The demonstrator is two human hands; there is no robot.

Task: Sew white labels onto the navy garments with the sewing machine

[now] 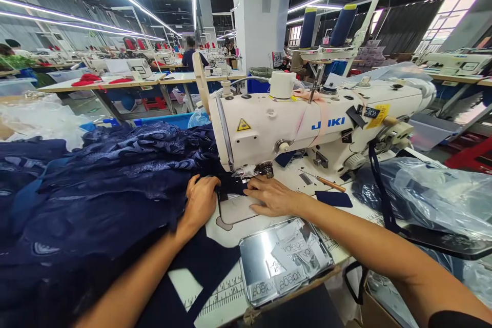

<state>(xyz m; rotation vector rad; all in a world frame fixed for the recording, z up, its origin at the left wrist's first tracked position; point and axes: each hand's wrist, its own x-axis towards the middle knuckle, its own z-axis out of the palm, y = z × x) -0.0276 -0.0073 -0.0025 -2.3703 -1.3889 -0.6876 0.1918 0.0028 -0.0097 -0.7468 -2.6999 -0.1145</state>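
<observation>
Navy fabric (200, 256) runs under the needle area of a white sewing machine (253, 128) marked JUKI. My left hand (202, 200) is closed on the fabric just left of the needle, its fingers curled over the cloth. Close in front of the presser foot, my right hand (271, 196) pinches the edge of the same fabric; its thumb is hidden. A big heap of navy garments (115, 179) with lacy, patterned parts lies against my left forearm. Near my right wrist rest a small navy fabric piece (333, 199) and an orange-handled tool (331, 183).
A metal tray (251, 287) of printed white labels sits at the table's front edge. Plastic-bagged dark goods (430, 184) lie to the right, near a black strap (378, 184). Navy thread cones (343, 25) stand behind the machine. A person (191, 59) is in the background.
</observation>
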